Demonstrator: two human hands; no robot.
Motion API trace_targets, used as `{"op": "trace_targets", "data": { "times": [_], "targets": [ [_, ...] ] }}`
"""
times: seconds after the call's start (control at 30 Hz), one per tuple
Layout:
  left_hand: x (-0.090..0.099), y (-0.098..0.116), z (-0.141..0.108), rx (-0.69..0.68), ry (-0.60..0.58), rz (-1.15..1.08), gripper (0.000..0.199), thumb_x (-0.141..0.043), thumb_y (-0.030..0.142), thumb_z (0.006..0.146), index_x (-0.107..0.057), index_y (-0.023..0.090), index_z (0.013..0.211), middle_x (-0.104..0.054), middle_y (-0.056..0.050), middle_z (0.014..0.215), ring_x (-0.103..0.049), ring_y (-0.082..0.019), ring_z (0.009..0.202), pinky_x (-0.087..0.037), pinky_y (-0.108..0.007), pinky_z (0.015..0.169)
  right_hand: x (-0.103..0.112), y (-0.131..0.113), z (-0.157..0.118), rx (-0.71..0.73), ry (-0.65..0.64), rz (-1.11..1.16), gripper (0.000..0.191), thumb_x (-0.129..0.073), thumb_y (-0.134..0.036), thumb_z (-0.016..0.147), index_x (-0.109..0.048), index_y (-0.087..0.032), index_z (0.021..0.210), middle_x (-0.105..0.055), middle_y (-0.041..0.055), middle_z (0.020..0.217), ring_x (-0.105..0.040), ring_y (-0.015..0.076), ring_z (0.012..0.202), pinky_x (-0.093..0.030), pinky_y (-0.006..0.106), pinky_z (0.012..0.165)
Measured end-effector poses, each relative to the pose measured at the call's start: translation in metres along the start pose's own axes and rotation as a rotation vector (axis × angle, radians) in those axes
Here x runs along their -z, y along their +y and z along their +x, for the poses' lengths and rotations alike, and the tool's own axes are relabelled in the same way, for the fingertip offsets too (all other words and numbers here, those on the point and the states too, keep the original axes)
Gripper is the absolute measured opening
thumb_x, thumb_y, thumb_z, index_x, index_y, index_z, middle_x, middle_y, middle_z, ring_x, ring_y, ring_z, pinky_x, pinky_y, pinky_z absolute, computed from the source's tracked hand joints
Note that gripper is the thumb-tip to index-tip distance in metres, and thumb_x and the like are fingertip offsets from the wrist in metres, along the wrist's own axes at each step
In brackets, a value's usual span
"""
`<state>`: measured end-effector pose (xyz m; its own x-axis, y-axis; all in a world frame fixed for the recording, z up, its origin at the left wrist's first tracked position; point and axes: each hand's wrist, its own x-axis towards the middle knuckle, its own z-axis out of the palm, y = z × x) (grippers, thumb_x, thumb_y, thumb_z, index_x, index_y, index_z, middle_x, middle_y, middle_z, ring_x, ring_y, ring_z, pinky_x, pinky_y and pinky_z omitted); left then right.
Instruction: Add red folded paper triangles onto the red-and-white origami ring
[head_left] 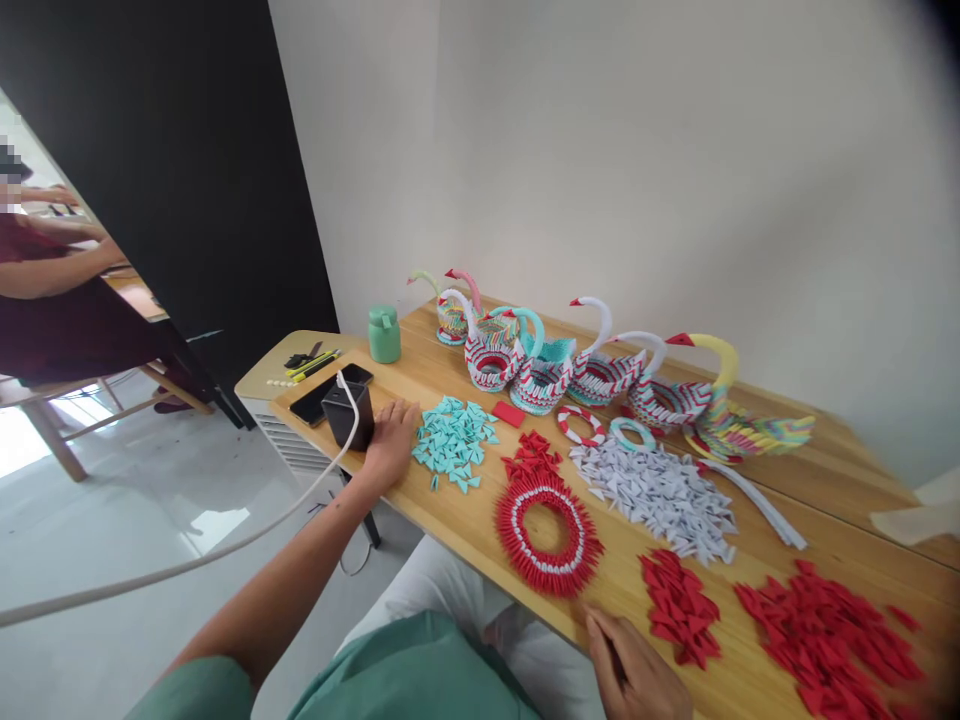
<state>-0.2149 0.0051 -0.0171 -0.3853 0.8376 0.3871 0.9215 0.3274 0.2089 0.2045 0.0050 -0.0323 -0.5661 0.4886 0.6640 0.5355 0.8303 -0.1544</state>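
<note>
My left hand (392, 440) rests on the table's front edge, between a black box (349, 415) and a pile of turquoise folded paper pieces (453, 440). Its fingers are partly spread and point away from me. My right hand (634, 665) is at the table's front edge, near a red and white paper ring (549, 534); its fingers are curled together, and nothing can be made out in them. Red pieces (679, 605) lie to the right of the ring, with a larger red pile (829, 635) beyond. White pieces (656, 495) are heaped behind them.
Several paper swans (541, 375) stand along the back of the table (465, 520). A green jar (385, 334), phones (319, 397) and pens (313, 365) are at the left. A white cable (247, 540) crosses my left forearm's side. A person (52, 290) sits far left.
</note>
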Motion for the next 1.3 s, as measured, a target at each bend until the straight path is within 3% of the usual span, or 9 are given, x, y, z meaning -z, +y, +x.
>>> {"op": "trace_targets", "data": {
  "times": [0.17,0.27,0.47,0.77,0.9,0.97,1.07,1.17,1.3],
  "targets": [
    [0.004,0.001,0.002,-0.018,-0.041,0.002,0.048,-0.034,0.003,0.086,-0.052,0.016,0.128,-0.056,-0.017,0.126,-0.047,-0.033,0.120,-0.029,-0.055,0.105,0.000,-0.003,0.003,-0.041,-0.001,0.003,0.018,-0.051,-0.023,0.094,-0.067,-0.016,0.098,-0.074,0.0080,0.078,-0.071,0.0185,0.067,-0.052,0.027,0.069],
    [0.006,0.001,0.000,-0.018,-0.054,-0.019,0.047,-0.034,0.003,0.086,-0.051,0.012,0.129,-0.055,-0.019,0.127,-0.047,-0.033,0.119,-0.034,-0.053,0.102,0.000,-0.004,0.002,-0.033,0.007,0.001,0.016,-0.052,-0.022,0.094,-0.067,-0.016,0.098,-0.074,0.0080,0.077,-0.071,0.0181,0.066,-0.052,0.026,0.068],
    [0.012,0.001,-0.025,-0.047,-0.047,-0.082,0.049,-0.034,0.003,0.086,-0.047,0.012,0.132,-0.052,-0.019,0.131,-0.047,-0.030,0.123,-0.040,-0.046,0.102,0.000,-0.003,0.001,-0.042,-0.018,-0.026,0.016,-0.052,-0.022,0.094,-0.066,-0.016,0.099,-0.074,0.0077,0.080,-0.071,0.0177,0.069,-0.052,0.027,0.070],
    [0.024,-0.008,-0.063,-0.250,0.032,-0.170,0.035,-0.036,0.014,0.094,-0.054,0.012,0.124,-0.061,-0.014,0.126,-0.053,-0.028,0.121,-0.040,-0.050,0.104,-0.002,-0.005,0.007,-0.025,0.045,-0.030,0.018,-0.053,-0.026,0.093,-0.069,-0.018,0.092,-0.074,0.0052,0.074,-0.070,0.0167,0.062,-0.050,0.027,0.067],
    [0.035,0.001,-0.064,-0.235,0.129,-0.199,0.026,-0.047,0.029,0.094,-0.059,0.016,0.112,-0.070,-0.010,0.106,-0.062,-0.025,0.101,-0.037,-0.050,0.102,-0.002,-0.003,0.004,-0.040,0.025,-0.043,0.017,-0.053,-0.026,0.093,-0.068,-0.018,0.094,-0.075,0.0057,0.077,-0.071,0.0170,0.064,-0.050,0.028,0.069],
    [0.039,0.011,-0.063,-0.213,0.083,-0.234,0.024,-0.054,0.036,0.090,-0.062,0.018,0.104,-0.070,-0.006,0.088,-0.063,-0.023,0.084,-0.044,-0.043,0.088,-0.003,0.001,0.000,-0.037,-0.001,-0.054,0.016,-0.054,-0.024,0.092,-0.068,-0.017,0.096,-0.075,0.0063,0.079,-0.071,0.0174,0.067,-0.050,0.028,0.071],
    [0.039,0.027,-0.063,-0.196,-0.117,-0.273,0.024,-0.060,0.042,0.085,-0.062,0.019,0.093,-0.068,-0.005,0.084,-0.062,-0.021,0.078,-0.044,-0.033,0.069,-0.005,0.006,-0.006,-0.008,-0.031,-0.078,0.015,-0.055,-0.023,0.092,-0.067,-0.016,0.098,-0.076,0.0064,0.081,-0.072,0.0175,0.068,-0.050,0.027,0.071],
    [0.035,0.041,-0.060,-0.177,-0.275,-0.229,0.023,-0.062,0.043,0.084,-0.062,0.020,0.085,-0.067,-0.004,0.082,-0.062,-0.021,0.077,-0.040,-0.030,0.063,-0.005,0.009,-0.008,-0.005,-0.031,-0.082,0.017,-0.054,-0.023,0.092,-0.066,-0.015,0.101,-0.075,0.0069,0.081,-0.072,0.0178,0.067,-0.051,0.027,0.072],
    [0.027,0.053,-0.043,-0.120,-0.316,-0.154,0.024,-0.058,0.045,0.086,-0.062,0.021,0.081,-0.067,-0.004,0.080,-0.063,-0.023,0.079,-0.036,-0.030,0.062,-0.005,0.006,-0.006,-0.022,-0.033,-0.076,0.016,-0.055,-0.022,0.092,-0.067,-0.016,0.100,-0.076,0.0075,0.081,-0.072,0.0187,0.068,-0.051,0.027,0.072]
  ]
}}
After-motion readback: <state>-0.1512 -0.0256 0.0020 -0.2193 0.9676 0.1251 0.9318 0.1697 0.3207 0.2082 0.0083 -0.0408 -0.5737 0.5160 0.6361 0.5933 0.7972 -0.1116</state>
